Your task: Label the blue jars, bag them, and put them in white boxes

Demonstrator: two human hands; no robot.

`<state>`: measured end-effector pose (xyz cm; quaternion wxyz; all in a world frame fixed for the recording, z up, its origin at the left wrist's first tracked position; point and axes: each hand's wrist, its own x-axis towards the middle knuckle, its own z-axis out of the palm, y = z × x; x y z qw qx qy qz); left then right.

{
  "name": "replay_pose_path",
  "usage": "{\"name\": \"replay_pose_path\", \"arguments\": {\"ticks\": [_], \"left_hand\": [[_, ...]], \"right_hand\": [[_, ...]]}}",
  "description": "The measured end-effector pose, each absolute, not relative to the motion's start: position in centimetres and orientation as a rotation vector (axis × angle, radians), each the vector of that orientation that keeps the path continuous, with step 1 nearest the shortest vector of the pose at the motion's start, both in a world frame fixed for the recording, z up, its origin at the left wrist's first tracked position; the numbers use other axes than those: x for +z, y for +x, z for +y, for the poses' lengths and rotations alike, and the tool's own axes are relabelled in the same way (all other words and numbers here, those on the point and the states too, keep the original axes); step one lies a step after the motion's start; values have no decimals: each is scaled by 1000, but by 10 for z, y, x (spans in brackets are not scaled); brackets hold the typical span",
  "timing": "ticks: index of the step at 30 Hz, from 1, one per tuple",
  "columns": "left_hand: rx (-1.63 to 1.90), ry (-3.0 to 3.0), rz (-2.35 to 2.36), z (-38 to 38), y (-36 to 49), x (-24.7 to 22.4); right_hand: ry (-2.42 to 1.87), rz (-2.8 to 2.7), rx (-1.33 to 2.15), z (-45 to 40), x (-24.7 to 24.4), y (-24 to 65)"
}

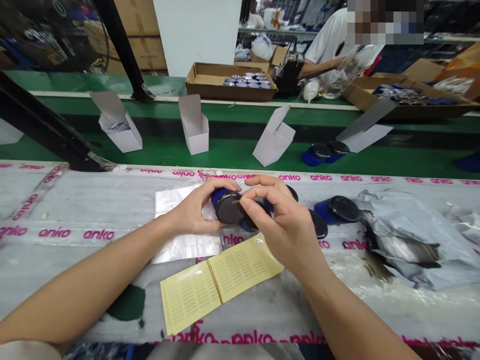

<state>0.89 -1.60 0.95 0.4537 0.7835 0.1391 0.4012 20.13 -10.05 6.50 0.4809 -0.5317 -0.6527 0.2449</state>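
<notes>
My left hand (193, 207) grips a blue jar with a black lid (229, 207), lying on its side above the table. My right hand (279, 220) sits close by, its fingertips at that lid's face; whether they pinch something small is hidden. A second black-lidded jar (255, 217) lies partly under my right hand. Other blue jars (337, 210) lie to the right. A yellow sheet of small printed labels (221, 280) lies below my hands, and a clear plastic sheet (183, 245) lies under my left wrist.
The table is covered in plastic printed with pink "anko" (75, 233), and a crumpled grey plastic bag (397, 240) lies on the right. Beyond it, white cartons (193, 125) stand on a green conveyor (232, 115). A co-worker's arm (322, 67) reaches near cardboard trays of jars (228, 82).
</notes>
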Motion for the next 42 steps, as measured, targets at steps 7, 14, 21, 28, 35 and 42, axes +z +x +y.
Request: {"name": "replay_pose_path", "arguments": {"ticks": [7, 14, 21, 28, 35, 42], "left_hand": [[965, 1938, 352, -16, 9, 10], [933, 1930, 337, -15, 8, 10], [937, 1942, 344, -15, 8, 12], [947, 1943, 339, -15, 8, 10], [962, 1947, 341, -16, 8, 11], [961, 1941, 350, -16, 9, 9]], "right_hand": [[-1308, -1660, 831, -101, 73, 206], [-1319, -1686, 801, -99, 70, 203], [-1328, -1680, 788, -99, 68, 202], [-1326, -1645, 776, -100, 66, 203], [-1327, -1609, 800, -101, 65, 200], [-1313, -1610, 764, -102, 63, 199]]}}
